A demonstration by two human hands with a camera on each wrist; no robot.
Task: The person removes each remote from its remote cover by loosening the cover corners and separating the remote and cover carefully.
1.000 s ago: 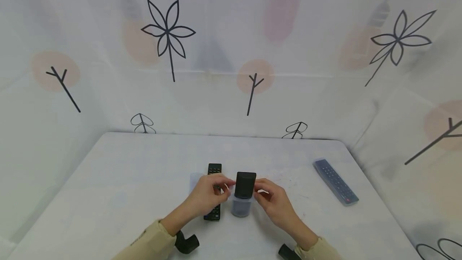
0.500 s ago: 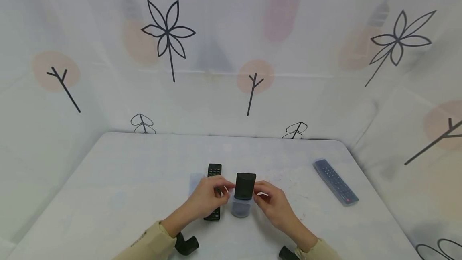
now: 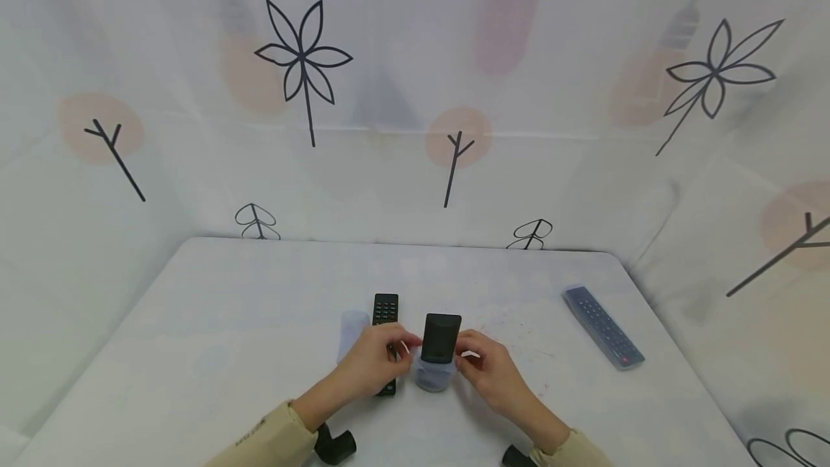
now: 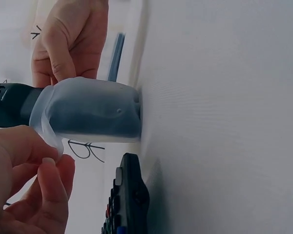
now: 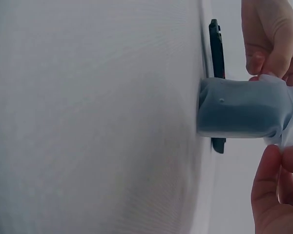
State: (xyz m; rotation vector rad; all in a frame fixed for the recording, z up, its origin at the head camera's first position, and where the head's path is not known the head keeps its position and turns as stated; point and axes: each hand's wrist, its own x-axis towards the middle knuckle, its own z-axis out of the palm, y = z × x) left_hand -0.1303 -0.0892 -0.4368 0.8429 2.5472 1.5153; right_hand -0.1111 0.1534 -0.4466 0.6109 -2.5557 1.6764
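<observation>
A black remote control (image 3: 441,339) stands upright, its lower end inside a translucent sleeve (image 4: 95,109) on the surface (image 3: 259,323). At its left and right, the left hand (image 3: 372,362) and right hand (image 3: 491,370) pinch the sleeve's rim between fingers, probably to steady it.

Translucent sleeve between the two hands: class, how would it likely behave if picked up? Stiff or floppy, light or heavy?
The sleeve is probably floppy: its rim creases and folds where the left hand and right hand pinch it. It is likely light, since it looks thin enough for the dark remote inside to show through.
</observation>
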